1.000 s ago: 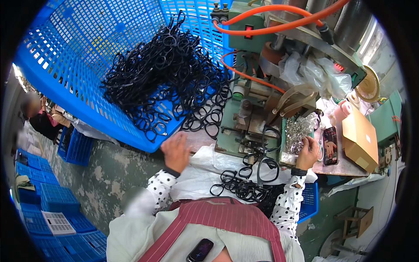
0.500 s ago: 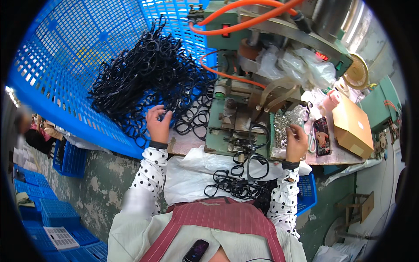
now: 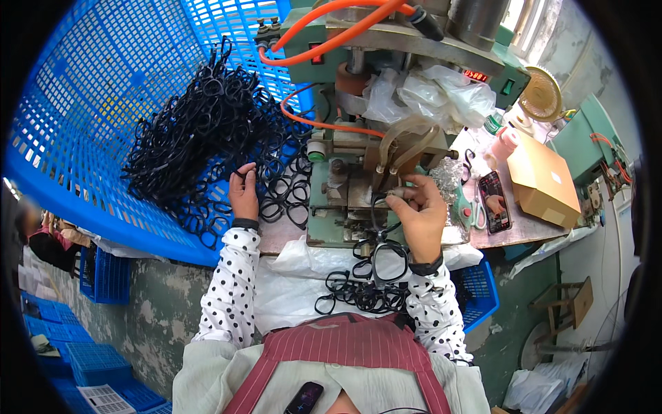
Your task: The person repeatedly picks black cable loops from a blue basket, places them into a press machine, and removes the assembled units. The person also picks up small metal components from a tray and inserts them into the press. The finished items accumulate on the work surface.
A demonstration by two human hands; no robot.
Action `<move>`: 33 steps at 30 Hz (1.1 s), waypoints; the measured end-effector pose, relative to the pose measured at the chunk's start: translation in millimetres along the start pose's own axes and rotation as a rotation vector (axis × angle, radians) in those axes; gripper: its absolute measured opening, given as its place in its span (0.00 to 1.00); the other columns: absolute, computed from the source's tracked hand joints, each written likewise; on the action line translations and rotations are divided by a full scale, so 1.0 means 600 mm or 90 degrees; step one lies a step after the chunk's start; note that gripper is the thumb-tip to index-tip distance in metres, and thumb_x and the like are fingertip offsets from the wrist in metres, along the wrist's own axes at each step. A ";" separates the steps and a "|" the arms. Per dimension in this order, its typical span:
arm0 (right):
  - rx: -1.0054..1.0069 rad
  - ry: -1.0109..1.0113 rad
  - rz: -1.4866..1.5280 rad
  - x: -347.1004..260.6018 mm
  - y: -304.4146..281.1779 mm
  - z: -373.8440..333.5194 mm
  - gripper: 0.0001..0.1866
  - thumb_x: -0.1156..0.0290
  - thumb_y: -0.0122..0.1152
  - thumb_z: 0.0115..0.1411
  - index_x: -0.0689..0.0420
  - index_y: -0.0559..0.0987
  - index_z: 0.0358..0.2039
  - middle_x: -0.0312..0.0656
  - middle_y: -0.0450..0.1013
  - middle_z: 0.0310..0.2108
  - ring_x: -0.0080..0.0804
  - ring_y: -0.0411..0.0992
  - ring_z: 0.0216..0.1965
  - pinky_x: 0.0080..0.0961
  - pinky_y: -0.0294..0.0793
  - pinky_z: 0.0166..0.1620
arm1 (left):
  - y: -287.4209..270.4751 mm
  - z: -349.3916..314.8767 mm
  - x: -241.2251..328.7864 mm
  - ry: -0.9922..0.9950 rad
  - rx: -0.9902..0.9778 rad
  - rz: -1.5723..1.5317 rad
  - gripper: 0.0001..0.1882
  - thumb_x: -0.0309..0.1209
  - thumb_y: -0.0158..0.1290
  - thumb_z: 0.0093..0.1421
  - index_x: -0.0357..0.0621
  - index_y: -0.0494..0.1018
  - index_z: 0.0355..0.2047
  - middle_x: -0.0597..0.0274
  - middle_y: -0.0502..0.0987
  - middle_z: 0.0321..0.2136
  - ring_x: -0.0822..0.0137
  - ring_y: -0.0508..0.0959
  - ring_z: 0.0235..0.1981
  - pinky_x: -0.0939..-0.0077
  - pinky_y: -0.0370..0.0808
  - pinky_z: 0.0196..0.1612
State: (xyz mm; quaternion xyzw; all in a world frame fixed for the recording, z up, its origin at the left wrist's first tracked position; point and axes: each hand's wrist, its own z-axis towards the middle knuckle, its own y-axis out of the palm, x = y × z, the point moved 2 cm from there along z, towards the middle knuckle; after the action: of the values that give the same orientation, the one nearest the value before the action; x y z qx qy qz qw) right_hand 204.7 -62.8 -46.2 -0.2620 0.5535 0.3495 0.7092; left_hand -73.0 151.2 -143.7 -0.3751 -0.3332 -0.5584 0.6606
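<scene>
1. My left hand [image 3: 243, 195] rests at the edge of the heap of black eyeglass frames [image 3: 200, 138] in the tilted blue crate [image 3: 83, 103]; my fingers curl on one frame at the heap's near edge, though I cannot tell how firmly they grip it.
2. My right hand [image 3: 418, 214] is at the green machine [image 3: 352, 186], fingertips pinched together on a small dark piece at its front. Its shape is too hidden for me to tell its long axis.
3. One black frame [image 3: 387, 254] hangs just below my right wrist, lenses side by side, its long axis running left to right.
4. More finished frames [image 3: 358, 297] lie tangled on the white cloth [image 3: 289, 290] over my lap.
5. A phone [image 3: 494, 201] and cardboard box [image 3: 545, 181] lie to the right.
</scene>
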 end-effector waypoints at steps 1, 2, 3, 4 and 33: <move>-0.001 0.020 0.000 -0.009 0.004 0.003 0.24 0.80 0.68 0.47 0.63 0.71 0.45 0.40 0.78 0.29 0.15 0.69 0.25 0.14 0.64 0.28 | 0.004 -0.004 0.006 -0.037 -0.004 -0.070 0.11 0.32 0.50 0.67 0.40 0.74 0.46 0.64 0.75 0.35 0.75 0.72 0.33 0.81 0.70 0.39; 0.014 0.022 0.007 -0.007 0.006 0.006 0.24 0.80 0.68 0.47 0.63 0.70 0.45 0.40 0.78 0.28 0.16 0.69 0.25 0.15 0.66 0.29 | 0.010 -0.008 0.033 -0.021 -0.018 -0.081 0.12 0.33 0.49 0.67 0.39 0.73 0.47 0.63 0.76 0.36 0.75 0.73 0.33 0.81 0.71 0.40; 0.028 0.024 0.014 -0.003 0.007 0.009 0.25 0.80 0.68 0.47 0.63 0.70 0.46 0.41 0.78 0.27 0.17 0.70 0.26 0.16 0.67 0.30 | 0.017 -0.013 0.062 -0.004 -0.030 -0.092 0.13 0.33 0.49 0.67 0.38 0.71 0.48 0.62 0.76 0.36 0.75 0.73 0.33 0.82 0.71 0.40; 0.041 0.025 0.022 -0.002 0.010 0.011 0.25 0.80 0.68 0.47 0.63 0.69 0.46 0.41 0.78 0.26 0.18 0.71 0.26 0.16 0.68 0.31 | 0.024 -0.019 0.098 0.013 -0.042 -0.103 0.14 0.33 0.48 0.68 0.37 0.70 0.49 0.61 0.77 0.37 0.75 0.73 0.33 0.82 0.71 0.40; 0.239 -0.278 -0.438 0.050 -0.079 0.054 0.19 0.73 0.67 0.50 0.56 0.75 0.44 0.41 0.79 0.32 0.37 0.75 0.27 0.31 0.74 0.34 | 0.161 -0.158 0.314 0.600 -0.475 -0.092 0.27 0.19 0.55 0.48 0.40 0.72 0.52 0.52 0.74 0.51 0.53 0.76 0.47 0.57 0.73 0.54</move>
State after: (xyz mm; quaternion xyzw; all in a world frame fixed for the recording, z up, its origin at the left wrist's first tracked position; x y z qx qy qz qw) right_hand 265.5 -61.6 -67.9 -0.2173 0.3253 0.0340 0.9197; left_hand 53.4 -13.7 -40.9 -0.2701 0.1887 -0.7871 0.5214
